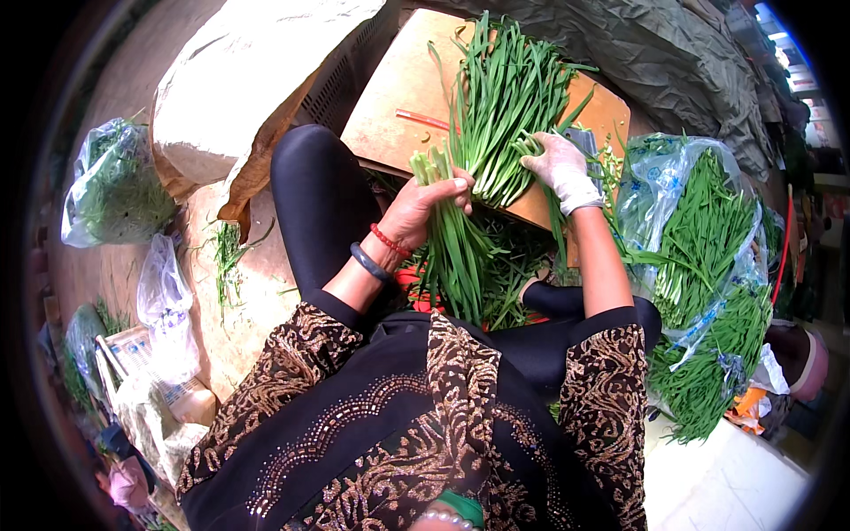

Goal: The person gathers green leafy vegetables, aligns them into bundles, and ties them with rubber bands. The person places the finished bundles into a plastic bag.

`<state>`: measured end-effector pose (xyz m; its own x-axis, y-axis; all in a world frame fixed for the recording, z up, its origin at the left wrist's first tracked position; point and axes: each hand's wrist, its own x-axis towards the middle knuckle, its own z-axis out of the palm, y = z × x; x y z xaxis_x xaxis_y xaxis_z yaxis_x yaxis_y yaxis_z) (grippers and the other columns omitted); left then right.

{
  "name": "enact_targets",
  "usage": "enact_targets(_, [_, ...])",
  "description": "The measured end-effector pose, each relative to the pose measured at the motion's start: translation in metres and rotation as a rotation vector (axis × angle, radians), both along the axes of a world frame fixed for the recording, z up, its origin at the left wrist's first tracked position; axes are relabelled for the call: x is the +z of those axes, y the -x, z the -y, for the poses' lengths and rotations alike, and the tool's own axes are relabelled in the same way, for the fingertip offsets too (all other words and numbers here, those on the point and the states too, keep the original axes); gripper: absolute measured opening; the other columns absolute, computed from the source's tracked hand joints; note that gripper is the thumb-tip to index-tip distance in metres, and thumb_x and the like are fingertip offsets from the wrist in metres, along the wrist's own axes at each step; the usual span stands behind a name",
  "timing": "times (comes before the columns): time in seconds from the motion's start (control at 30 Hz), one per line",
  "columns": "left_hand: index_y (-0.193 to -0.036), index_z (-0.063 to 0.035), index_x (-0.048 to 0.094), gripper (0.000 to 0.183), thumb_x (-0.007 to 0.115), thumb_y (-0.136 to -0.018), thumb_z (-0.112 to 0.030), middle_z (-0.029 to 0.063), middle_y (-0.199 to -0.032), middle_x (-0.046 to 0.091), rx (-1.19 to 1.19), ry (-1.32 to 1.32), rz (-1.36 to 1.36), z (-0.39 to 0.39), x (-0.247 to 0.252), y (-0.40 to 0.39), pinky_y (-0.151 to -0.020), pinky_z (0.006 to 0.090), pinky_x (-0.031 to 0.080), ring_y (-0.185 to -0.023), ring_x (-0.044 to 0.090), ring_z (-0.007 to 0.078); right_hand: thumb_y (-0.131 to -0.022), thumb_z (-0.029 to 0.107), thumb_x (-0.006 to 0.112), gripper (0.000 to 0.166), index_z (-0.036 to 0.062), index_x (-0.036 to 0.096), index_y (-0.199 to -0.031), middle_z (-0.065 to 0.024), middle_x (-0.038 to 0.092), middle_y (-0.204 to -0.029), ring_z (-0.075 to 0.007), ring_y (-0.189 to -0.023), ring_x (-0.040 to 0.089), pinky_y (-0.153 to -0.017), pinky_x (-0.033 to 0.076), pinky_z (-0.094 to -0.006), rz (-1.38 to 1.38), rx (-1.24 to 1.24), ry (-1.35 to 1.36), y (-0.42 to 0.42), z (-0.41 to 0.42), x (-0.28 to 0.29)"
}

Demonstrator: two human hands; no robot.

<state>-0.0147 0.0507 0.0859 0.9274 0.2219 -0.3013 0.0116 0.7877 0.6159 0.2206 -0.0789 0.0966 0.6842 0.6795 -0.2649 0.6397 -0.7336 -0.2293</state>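
Observation:
My left hand (435, 199) is bare and closed around a bunch of garlic chives (458, 259). The pale cut ends stick up above my thumb, and the green leaves hang down over my lap. On a wooden board (392, 79) in front of me lies a large pile of garlic chives (505, 99), pale ends towards me. My right hand (554, 166), in a thin whitish glove, pinches a few chive stalks (528, 143) at the pile's right edge. A flat grey metal piece (582, 143), perhaps a blade, is partly hidden behind that hand.
A red stick-like object (425, 119) lies on the board. At right, open plastic bags (654, 179) hold more chives (704, 232). A filled plastic bag (119, 186) stands at far left, near a large paper-like sack (226, 86). Chive scraps (229, 259) litter the floor.

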Motion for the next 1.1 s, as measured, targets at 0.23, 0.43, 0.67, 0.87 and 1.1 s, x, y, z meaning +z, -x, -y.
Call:
enact_targets(0.23, [-0.102, -0.0021, 0.063, 0.021, 0.07, -0.088, -0.016, 0.0009, -0.078, 0.057, -0.037, -0.08, -0.019, 0.004, 0.008, -0.014, -0.073, 0.0302, 0.053, -0.073, 0.059, 0.0136, -0.076, 0.032, 0.078, 0.043, 0.0043, 0.067, -0.107, -0.0147, 0.07, -0.102, -0.0272, -0.097, 0.067, -0.085, 0.05, -0.0373, -0.262, -0.002, -0.275, -0.01, 0.025, 0.029])
enact_targets(0.43, [-0.111, -0.0005, 0.064, 0.03, 0.072, -0.088, -0.019, 0.0006, -0.084, 0.061, -0.037, -0.229, 0.025, 0.023, 0.024, -0.049, -0.069, 0.0277, 0.052, -0.075, 0.061, 0.0115, -0.078, 0.028, 0.079, 0.038, 0.0022, 0.068, -0.103, -0.0105, 0.071, -0.091, -0.0172, -0.084, 0.064, -0.081, 0.048, -0.0322, -0.453, 0.161, -0.369, 0.011, 0.029, 0.087])
enact_targets(0.67, [-0.104, -0.0011, 0.065, 0.023, 0.072, -0.088, -0.016, 0.0023, -0.086, 0.064, -0.016, -0.278, 0.044, 0.033, 0.024, -0.063, -0.068, 0.0266, 0.052, -0.074, 0.061, 0.0121, -0.081, 0.027, 0.078, 0.038, 0.0, 0.066, -0.104, -0.01, 0.069, -0.094, -0.018, -0.089, 0.062, -0.084, 0.047, -0.0336, -0.495, 0.157, -0.332, 0.031, 0.034, 0.113])
enact_targets(0.87, [-0.098, -0.0018, 0.064, 0.017, 0.071, -0.089, -0.014, 0.0013, -0.083, 0.064, -0.045, -0.349, 0.097, 0.037, 0.031, -0.059, -0.065, 0.0262, 0.051, -0.071, 0.061, 0.0112, -0.082, 0.024, 0.077, 0.035, 0.0002, 0.066, -0.104, -0.0056, 0.069, -0.093, -0.0144, -0.09, 0.061, -0.085, 0.048, -0.0315, -0.68, 0.064, -0.49, 0.03, 0.042, 0.106])
enact_targets(1.1, [-0.095, -0.0018, 0.063, 0.012, 0.066, -0.091, -0.013, 0.002, -0.079, 0.063, -0.077, -0.542, 0.068, 0.041, 0.029, -0.062, -0.063, 0.0264, 0.052, -0.068, 0.061, 0.0108, -0.084, 0.028, 0.075, 0.031, 0.0031, 0.068, -0.101, -0.0056, 0.069, -0.091, -0.0122, -0.086, 0.061, -0.081, 0.048, -0.0305, -0.582, 0.057, -0.381, 0.031, 0.043, 0.113])
